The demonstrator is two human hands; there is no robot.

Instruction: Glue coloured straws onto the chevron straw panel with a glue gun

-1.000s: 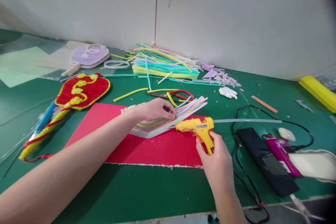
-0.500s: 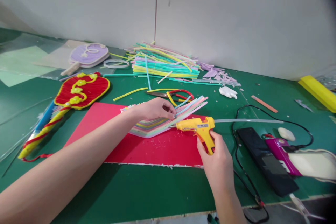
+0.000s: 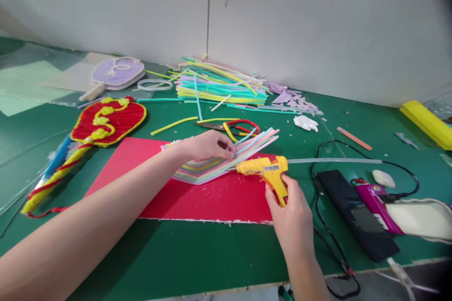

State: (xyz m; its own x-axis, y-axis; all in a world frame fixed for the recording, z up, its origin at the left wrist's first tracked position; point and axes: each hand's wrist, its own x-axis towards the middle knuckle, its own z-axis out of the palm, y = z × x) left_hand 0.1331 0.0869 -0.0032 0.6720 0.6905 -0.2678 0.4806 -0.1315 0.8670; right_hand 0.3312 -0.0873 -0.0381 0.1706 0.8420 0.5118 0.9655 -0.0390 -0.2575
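My right hand is wrapped round the handle of a yellow hot glue gun, with a long clear glue stick sticking out of its back. The gun's nozzle points left, at the edge of a fan of pastel pipe cleaners bent into nested angles. My left hand pinches at these pipe cleaners from above, its fingers closed near their loose right ends; the fingertips partly hide what they grip. Beneath lies a red board with a rough white front edge.
Behind my hands lie red-handled scissors and a pile of pipe cleaners. A red fan and a purple fan are on the left. To the right are a black cord, a phone and a purple-and-white device.
The whole view shifts very slightly. Both hands keep practically the same pose, with the glue gun's nozzle still at the edge of the pipe cleaners.
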